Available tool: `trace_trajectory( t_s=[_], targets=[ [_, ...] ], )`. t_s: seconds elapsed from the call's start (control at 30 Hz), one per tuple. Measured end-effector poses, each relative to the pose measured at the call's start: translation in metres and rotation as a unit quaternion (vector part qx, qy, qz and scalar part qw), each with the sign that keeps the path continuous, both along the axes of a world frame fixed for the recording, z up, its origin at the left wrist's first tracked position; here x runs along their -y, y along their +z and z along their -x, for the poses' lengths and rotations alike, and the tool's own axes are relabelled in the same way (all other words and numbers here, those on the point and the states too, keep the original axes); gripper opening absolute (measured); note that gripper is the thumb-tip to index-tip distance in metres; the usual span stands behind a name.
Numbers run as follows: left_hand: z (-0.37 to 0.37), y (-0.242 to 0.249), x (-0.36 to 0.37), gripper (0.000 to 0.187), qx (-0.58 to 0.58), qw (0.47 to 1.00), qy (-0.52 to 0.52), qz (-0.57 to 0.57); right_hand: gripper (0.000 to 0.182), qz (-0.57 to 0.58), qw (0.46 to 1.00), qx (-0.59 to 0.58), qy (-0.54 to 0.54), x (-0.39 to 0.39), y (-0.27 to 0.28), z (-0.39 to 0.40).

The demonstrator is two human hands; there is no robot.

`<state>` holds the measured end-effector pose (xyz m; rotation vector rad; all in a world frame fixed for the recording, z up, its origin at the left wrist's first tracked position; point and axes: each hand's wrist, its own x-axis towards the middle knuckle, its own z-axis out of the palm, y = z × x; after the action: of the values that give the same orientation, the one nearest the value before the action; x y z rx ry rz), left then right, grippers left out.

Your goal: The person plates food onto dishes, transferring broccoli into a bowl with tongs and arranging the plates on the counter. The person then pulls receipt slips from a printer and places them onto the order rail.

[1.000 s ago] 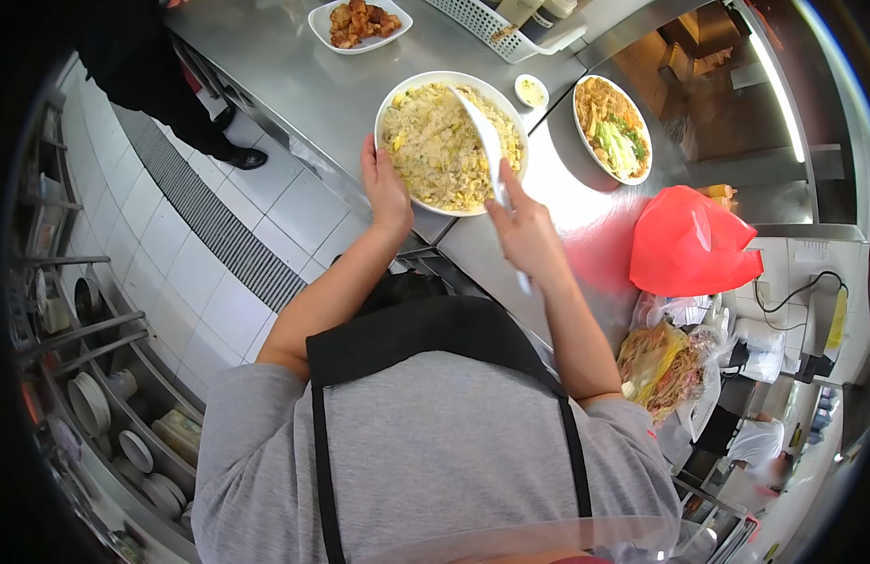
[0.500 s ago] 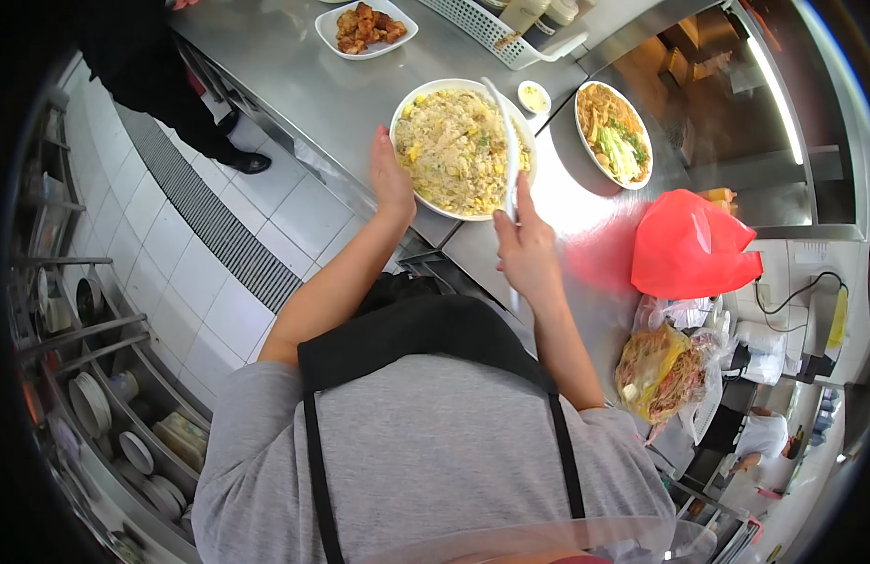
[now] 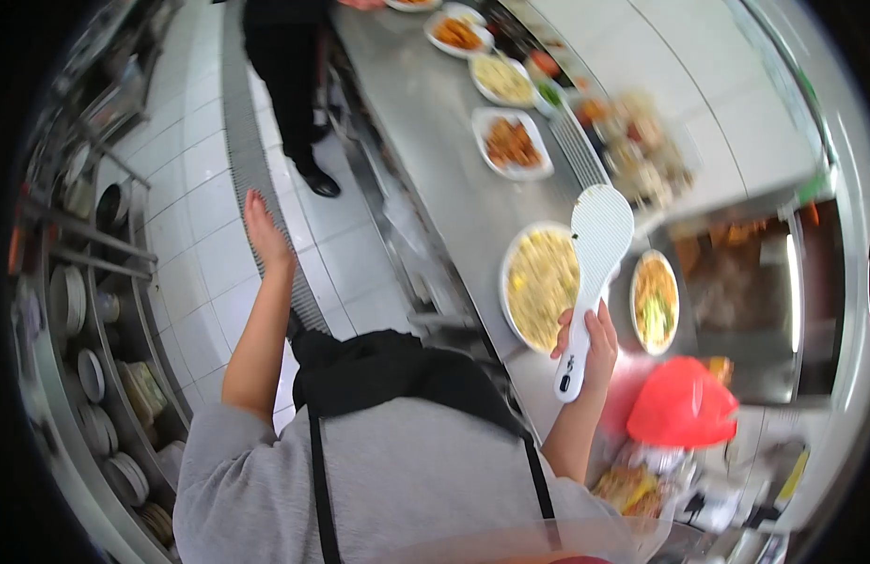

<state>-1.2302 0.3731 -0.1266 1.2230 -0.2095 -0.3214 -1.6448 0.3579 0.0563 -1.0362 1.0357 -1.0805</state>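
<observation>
A white rice paddle (image 3: 600,235) is gripped by its handle in my right hand (image 3: 593,340), its broad dimpled blade pointing away from me. The paddle and hand partly cover a white oval plate of fried rice (image 3: 543,287) on the counter. My left hand (image 3: 266,230) is raised over the floor on the left, fingers stretched out, holding nothing. Right of the paddle lies an oval plate of noodles with shredded greens (image 3: 655,305). Beyond the rice stands a white dish of browned fried pieces (image 3: 513,143).
Several more food dishes line the steel counter (image 3: 411,122) further back. A red plastic bag (image 3: 682,404) and bagged food (image 3: 632,489) lie at right. A person in black trousers (image 3: 289,85) stands at the counter's left edge. Shelves of plates (image 3: 101,428) run along the left.
My left hand has moved away from the rice plate, out to the left. The paddle has turned from edge-on to show its flat blade. My view has shifted, revealing more dishes.
</observation>
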Motion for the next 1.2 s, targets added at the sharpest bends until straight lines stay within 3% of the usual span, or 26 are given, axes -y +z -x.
trace_trajectory(
  t_s=[0.1,0.17,0.27,0.33,0.4,0.47,0.5,0.53,0.63,0.7,0.73,0.8,0.83,0.9,0.97,1.03,1.07,1.1,1.13,1.17,1.2],
  targets=[
    [-0.086,-0.025,-0.054,0.044,-0.037,0.992,0.123,-0.007,0.039,0.003,0.991,0.092,0.097,0.024,-0.006,-0.099],
    [-0.133,-0.03,-0.087,0.041,-0.052,0.989,0.14,-0.006,0.045,-0.032,0.978,0.088,0.184,0.035,-0.007,-0.188],
    [-0.191,-0.013,-0.117,0.034,-0.041,0.998,-0.004,-0.043,0.055,-0.013,0.939,0.024,0.342,0.045,-0.03,-0.333],
    [-0.218,0.043,-0.117,0.042,-0.047,0.962,-0.251,-0.094,0.06,0.066,0.898,-0.083,0.427,0.041,-0.047,-0.434],
    [-0.25,0.07,-0.101,0.052,-0.083,0.915,-0.389,-0.068,0.059,0.302,0.835,-0.137,0.438,0.029,-0.075,-0.534],
    [-0.29,0.068,-0.071,0.048,-0.188,0.917,-0.353,-0.01,0.058,0.303,0.803,-0.18,0.481,0.014,-0.07,-0.61],
    [-0.313,0.071,-0.058,0.044,-0.186,0.933,-0.306,0.02,0.061,0.37,0.776,-0.201,0.469,0.011,-0.072,-0.641],
    [-0.339,0.074,-0.045,0.04,-0.182,0.946,-0.262,0.052,0.064,0.345,0.774,-0.242,0.473,0.012,-0.077,-0.668],
    [-0.42,0.063,-0.009,0.035,-0.193,0.957,-0.206,0.067,0.067,0.45,0.767,-0.174,0.423,0.037,-0.099,-0.732],
    [-0.48,0.057,0.025,0.034,-0.17,0.967,-0.184,0.041,0.07,0.271,0.791,-0.206,0.508,0.068,-0.111,-0.762],
    [-0.511,0.055,0.045,0.034,-0.151,0.976,-0.158,0.015,0.064,0.263,0.813,-0.193,0.482,0.084,-0.123,-0.783],
    [-0.57,0.051,0.092,0.05,-0.048,0.968,-0.236,-0.065,0.055,0.201,0.868,-0.173,0.42,0.125,-0.144,-0.835],
    [-0.597,0.06,0.111,0.057,-0.039,0.95,-0.301,-0.071,0.048,0.278,0.879,-0.136,0.362,0.151,-0.158,-0.869],
    [-0.645,0.063,0.15,0.064,-0.029,0.927,-0.365,-0.081,0.049,0.249,0.903,-0.139,0.322,0.204,-0.175,-0.936],
    [-0.708,0.053,0.19,0.059,-0.055,0.955,-0.262,-0.124,0.049,0.287,0.918,-0.124,0.244,0.272,-0.179,-1.021],
    [-0.792,0.013,0.208,0.051,0.082,0.962,-0.21,-0.151,0.046,0.236,0.945,-0.127,0.187,0.327,-0.152,-1.086],
    [-0.84,-0.03,0.209,0.053,0.076,0.959,-0.134,-0.237,0.045,0.311,0.932,-0.143,0.119,0.37,-0.169,-1.12],
    [-0.871,-0.048,0.205,0.052,-0.005,0.965,-0.062,-0.254,0.045,0.385,0.908,-0.156,0.052,0.414,-0.187,-1.153],
    [-0.904,-0.095,0.19,0.048,0.097,0.95,0.009,-0.296,0.046,0.332,0.925,-0.175,0.058,0.443,-0.173,-1.175],
    [-0.925,-0.134,0.174,0.033,0.217,0.885,0.062,-0.408,0.047,0.277,0.939,-0.192,0.064,0.474,-0.158,-1.194],
    [-0.942,-0.181,0.148,0.027,0.243,0.818,0.03,-0.521,0.048,0.27,0.939,-0.207,0.049,0.512,-0.159,-1.218]
  ],
)
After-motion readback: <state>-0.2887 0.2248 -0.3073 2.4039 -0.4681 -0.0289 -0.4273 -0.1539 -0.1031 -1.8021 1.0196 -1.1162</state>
